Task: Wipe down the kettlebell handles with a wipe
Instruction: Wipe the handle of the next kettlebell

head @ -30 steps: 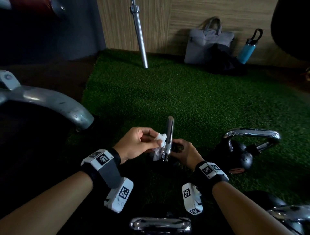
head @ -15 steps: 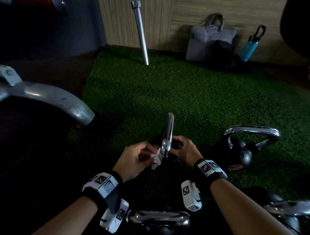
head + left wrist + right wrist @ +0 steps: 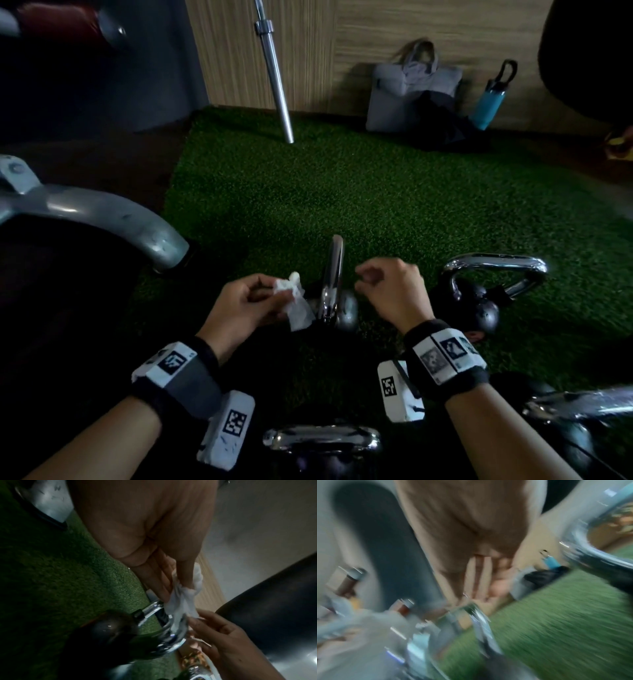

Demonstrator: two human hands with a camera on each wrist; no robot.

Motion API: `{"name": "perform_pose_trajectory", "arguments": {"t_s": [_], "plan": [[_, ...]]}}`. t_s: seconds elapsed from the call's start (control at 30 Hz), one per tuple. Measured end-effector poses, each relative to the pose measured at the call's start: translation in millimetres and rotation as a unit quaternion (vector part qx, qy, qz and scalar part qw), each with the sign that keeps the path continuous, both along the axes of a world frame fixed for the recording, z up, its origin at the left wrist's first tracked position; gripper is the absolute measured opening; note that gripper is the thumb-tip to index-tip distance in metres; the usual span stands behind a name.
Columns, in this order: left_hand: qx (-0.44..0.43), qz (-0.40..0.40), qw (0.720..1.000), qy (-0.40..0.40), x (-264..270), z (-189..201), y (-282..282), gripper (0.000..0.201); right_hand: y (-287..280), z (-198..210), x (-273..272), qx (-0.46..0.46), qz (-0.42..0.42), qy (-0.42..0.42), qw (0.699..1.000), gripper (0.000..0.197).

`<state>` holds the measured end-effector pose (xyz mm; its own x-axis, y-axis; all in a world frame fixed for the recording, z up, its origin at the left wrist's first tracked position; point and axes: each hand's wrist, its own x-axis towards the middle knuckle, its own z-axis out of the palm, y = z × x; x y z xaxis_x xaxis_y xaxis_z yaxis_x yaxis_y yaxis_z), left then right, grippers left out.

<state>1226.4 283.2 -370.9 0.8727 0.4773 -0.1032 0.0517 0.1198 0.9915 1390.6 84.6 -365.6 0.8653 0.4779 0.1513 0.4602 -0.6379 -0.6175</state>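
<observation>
My left hand (image 3: 263,299) pinches a crumpled white wipe (image 3: 297,306) just left of the middle kettlebell's upright chrome handle (image 3: 334,270). In the left wrist view the wipe (image 3: 182,600) hangs from my fingers down onto the chrome handle (image 3: 164,627). My right hand (image 3: 373,281) hovers just right of that handle with loosely curled fingers and holds nothing; its fingertips (image 3: 193,617) lie close to the wipe's lower edge. The right wrist view is smeared by motion. A second kettlebell (image 3: 479,308) with a chrome handle (image 3: 496,262) stands to the right.
Two more chrome handles sit close to me, one at the bottom middle (image 3: 322,440) and one at the bottom right (image 3: 582,406). A grey machine leg (image 3: 102,219) curves in from the left. On the green turf (image 3: 342,192) beyond are a barbell (image 3: 274,75), a grey bag (image 3: 411,89) and a blue bottle (image 3: 489,99).
My right hand has let go of the middle kettlebell's handle and lifted away to the right. My left hand has drawn the wipe off the handle, slightly to the left.
</observation>
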Motion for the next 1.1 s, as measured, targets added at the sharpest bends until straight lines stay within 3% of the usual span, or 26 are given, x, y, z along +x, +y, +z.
{"name": "perform_pose_trajectory", "arguments": {"t_s": [0.1,0.2,0.3,0.5,0.57,0.63,0.73,0.8,0.87,0.9,0.93,1.0,1.1], "plan": [[-0.082,-0.027,0.996,-0.014,1,24,-9,0.029,5,39,-23,0.141,0.127,-0.016,0.982,0.034],[-0.121,-0.056,0.991,-0.014,6,39,-17,0.011,11,57,-40,0.146,0.212,0.049,0.965,0.041],[-0.132,-0.052,0.990,0.009,11,45,-21,0.010,12,56,-41,0.177,0.196,0.037,0.964,0.042],[-0.117,-0.049,0.992,0.023,17,50,-30,0.037,11,46,-50,0.249,0.118,-0.006,0.961,0.038],[-0.077,-0.029,0.996,0.022,20,50,-33,0.036,9,46,-50,0.261,0.099,0.007,0.960,0.037],[-0.043,-0.015,0.999,0.014,24,45,-34,0.021,6,46,-44,0.261,0.070,0.024,0.963,0.033],[0.084,0.001,0.996,0.032,30,17,-18,0.041,1,34,-25,0.270,0.003,0.075,0.960,0.028],[0.246,-0.066,0.961,0.109,33,-6,-4,0.066,-1,18,-10,0.312,-0.049,0.149,0.937,0.027],[0.380,-0.214,0.879,0.192,36,-30,-4,0.099,-1,3,1,0.343,-0.094,0.210,0.911,0.029],[0.412,-0.260,0.846,0.215,38,-42,-9,0.117,0,-4,5,0.348,-0.111,0.224,0.903,0.030],[0.419,-0.275,0.837,0.221,42,-53,-14,0.133,3,-10,8,0.346,-0.123,0.232,0.901,0.032],[0.420,-0.230,0.848,0.228,52,-63,-28,0.145,10,-22,12,0.332,-0.145,0.242,0.900,0.031],[0.434,-0.151,0.861,0.219,59,-55,-48,0.120,24,-38,18,0.274,-0.182,0.226,0.917,0.028]]}}
